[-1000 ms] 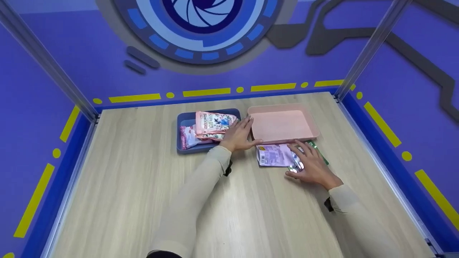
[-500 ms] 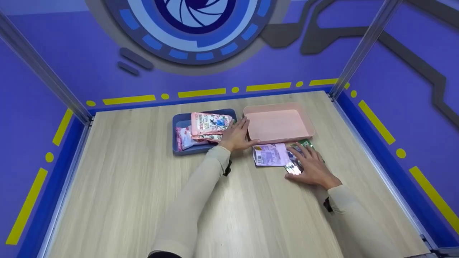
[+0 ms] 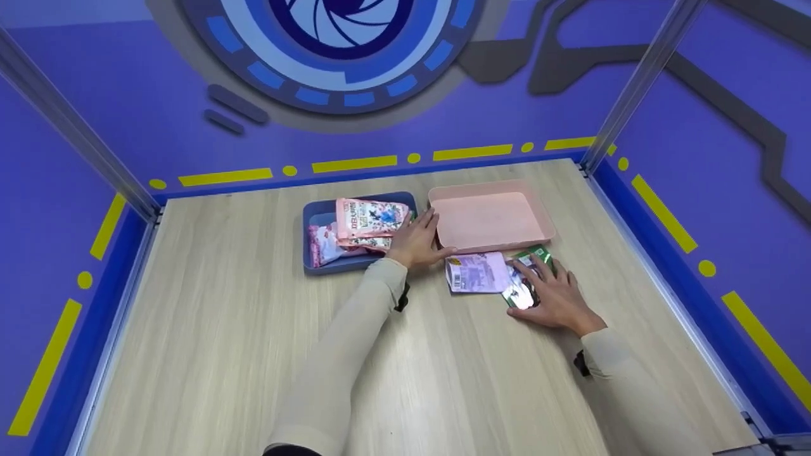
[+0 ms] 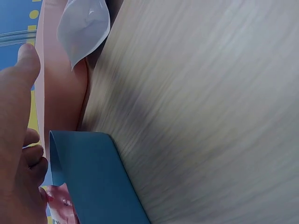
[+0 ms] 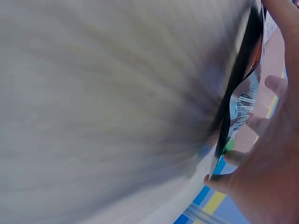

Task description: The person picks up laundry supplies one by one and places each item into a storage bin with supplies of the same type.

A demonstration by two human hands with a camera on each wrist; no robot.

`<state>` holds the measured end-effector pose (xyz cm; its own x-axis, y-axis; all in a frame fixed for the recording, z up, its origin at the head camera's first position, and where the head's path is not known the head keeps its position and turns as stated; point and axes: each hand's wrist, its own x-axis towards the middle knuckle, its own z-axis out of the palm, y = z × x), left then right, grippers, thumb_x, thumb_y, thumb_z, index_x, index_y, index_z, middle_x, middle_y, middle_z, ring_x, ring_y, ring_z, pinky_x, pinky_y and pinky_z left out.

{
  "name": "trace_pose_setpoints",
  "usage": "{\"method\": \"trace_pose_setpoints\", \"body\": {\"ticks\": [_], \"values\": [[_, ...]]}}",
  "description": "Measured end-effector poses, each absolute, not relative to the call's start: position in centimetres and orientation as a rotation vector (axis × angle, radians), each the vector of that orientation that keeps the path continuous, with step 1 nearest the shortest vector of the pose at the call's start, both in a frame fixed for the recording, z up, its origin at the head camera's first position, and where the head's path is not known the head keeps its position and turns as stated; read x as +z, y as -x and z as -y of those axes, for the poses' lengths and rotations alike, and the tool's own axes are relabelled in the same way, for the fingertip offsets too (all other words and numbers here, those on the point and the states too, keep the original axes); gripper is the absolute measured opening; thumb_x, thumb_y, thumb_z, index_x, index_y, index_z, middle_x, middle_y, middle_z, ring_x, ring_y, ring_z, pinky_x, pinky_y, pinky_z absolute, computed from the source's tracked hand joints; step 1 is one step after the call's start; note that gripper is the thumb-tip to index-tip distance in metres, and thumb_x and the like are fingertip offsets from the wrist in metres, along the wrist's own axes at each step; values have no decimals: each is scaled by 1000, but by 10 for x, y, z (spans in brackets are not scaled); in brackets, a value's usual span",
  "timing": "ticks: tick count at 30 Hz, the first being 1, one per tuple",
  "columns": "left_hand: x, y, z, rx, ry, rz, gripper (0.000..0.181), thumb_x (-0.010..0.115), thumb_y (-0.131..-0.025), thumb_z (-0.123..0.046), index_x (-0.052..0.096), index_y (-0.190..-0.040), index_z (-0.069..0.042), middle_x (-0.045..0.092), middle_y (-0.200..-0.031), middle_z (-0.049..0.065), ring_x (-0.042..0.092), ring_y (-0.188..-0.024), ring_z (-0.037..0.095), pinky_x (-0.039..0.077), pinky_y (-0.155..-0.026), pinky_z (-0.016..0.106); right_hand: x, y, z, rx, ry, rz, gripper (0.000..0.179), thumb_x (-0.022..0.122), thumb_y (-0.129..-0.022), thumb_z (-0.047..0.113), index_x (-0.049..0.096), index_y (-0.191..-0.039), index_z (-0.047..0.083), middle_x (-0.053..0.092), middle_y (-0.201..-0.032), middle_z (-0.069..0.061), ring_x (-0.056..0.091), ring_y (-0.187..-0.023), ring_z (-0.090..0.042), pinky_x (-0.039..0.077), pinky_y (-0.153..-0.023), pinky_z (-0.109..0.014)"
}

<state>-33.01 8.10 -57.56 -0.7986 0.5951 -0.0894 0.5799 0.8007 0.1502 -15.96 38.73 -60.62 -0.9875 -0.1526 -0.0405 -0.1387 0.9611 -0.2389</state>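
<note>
In the head view my left hand (image 3: pixel 415 244) lies over the right side of a blue tray (image 3: pixel 312 270), fingers straight and thumb spread toward a pink tray (image 3: pixel 485 221). Pink-and-white snack pouches (image 3: pixel 370 217) and a pink-and-white packet (image 3: pixel 324 244) lie inside the blue tray. My right hand (image 3: pixel 557 301) is spread over a green and silver packet (image 3: pixel 523 294) in front of the pink tray, its fingers touching the packet. Left of it lies a purple pouch (image 3: pixel 478 273), beside the green packet. The right wrist view shows fingertips along the silver packet's (image 5: pixel 243 107) edge.
The trays stand side by side near the back of a wooden table (image 3: pixel 266 354). Purple-blue panels (image 3: pixel 405 126) enclose the back and both sides, with metal posts (image 3: pixel 640 88) at the corners. The blue tray's wall (image 4: pixel 100 177) shows close up in the left wrist view.
The right hand has shifted slightly, and more of the green and silver packet shows beside the purple pouch. The left hand stays on the blue tray. The head view has shifted slightly.
</note>
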Motion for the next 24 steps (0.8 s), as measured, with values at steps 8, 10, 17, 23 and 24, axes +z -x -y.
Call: {"method": "trace_pose_setpoints", "body": {"ticks": [8, 10, 17, 23, 24], "values": [[-577, 331, -82, 127, -938, -2867, 102, 43, -94, -79, 25, -163, -7, 18, -171, 10, 22, -156, 26, 4, -128, 48, -607, 157, -388, -394, 191, -3040, 106, 70, -78, 77, 28, -163, 30, 21, -166, -25, 16, -143, -68, 14, -108, -85], [-577, 331, -83, 140, -933, -2869, 101, 44, -94, -78, 26, -163, -7, 19, -171, 9, 22, -156, 25, 4, -128, 48, -607, 156, -388, -395, 176, -3041, 106, 71, -78, 76, 29, -163, 29, 22, -166, -25, 16, -143, -68, 15, -109, -84], [-579, 329, -84, 160, -923, -2880, 99, 45, -95, -76, 27, -162, -6, 21, -170, 9, 25, -155, 25, 5, -128, 49, -607, 155, -387, -394, 195, -3078, 103, 74, -79, 71, 33, -162, 24, 26, -164, -28, 22, -141, -67, 21, -107, -82], [-580, 330, -85, 153, -905, -2891, 95, 45, -97, -74, 29, -162, -6, 23, -170, 8, 26, -155, 24, 6, -128, 48, -607, 154, -386, -393, 151, -3054, 100, 71, -81, 72, 33, -161, 27, 24, -165, -27, 19, -142, -66, 19, -108, -82], [-580, 330, -85, 158, -904, -2894, 95, 45, -97, -73, 30, -162, -5, 23, -170, 9, 26, -155, 24, 6, -128, 48, -607, 155, -386, -396, 141, -3052, 100, 71, -81, 72, 33, -161, 28, 23, -165, -26, 19, -142, -66, 19, -108, -82]]}}
